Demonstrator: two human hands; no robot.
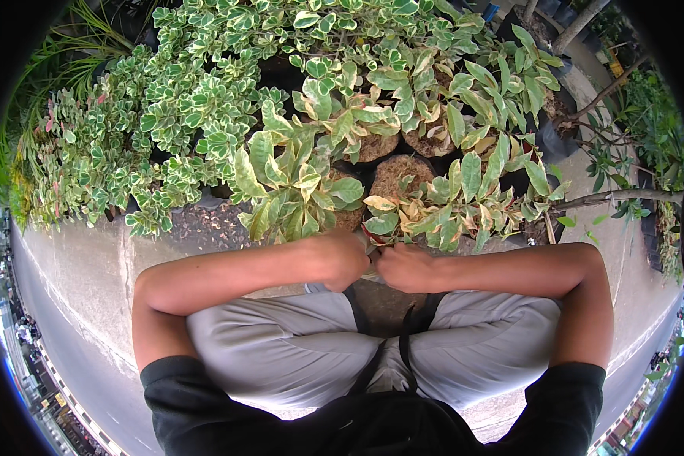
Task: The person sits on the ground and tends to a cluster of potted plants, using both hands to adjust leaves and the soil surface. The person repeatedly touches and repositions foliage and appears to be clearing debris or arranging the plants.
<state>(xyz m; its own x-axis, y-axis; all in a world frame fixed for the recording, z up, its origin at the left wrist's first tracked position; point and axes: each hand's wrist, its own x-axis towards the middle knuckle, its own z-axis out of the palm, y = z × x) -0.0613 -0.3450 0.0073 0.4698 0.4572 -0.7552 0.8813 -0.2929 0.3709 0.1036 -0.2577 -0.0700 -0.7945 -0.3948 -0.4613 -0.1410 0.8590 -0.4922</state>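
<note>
Both of my hands meet in front of my knees, low at the near edge of a group of potted plants. My left hand (pixel 342 260) is curled into a fist, its fingertips mostly hidden from above. Close to it, my right hand (pixel 403 267) is bent in a pinching grip. Between them shows a thin pale piece (pixel 371 256) with a dark part, held by both hands; what it is cannot be made out. Just beyond lies a variegated leafy plant (pixel 447 214) with some browned leaves. A soil-like root ball (pixel 400 175) sits behind my hands.
Dense green-and-cream shrubs (pixel 199 108) fill the far left. More brown-topped black grow bags (pixel 376 147) stand close together ahead. At right, a bare branch (pixel 621 195) reaches inward. Concrete pavement (pixel 85 273) surrounds me, with a road (pixel 51 319) at left.
</note>
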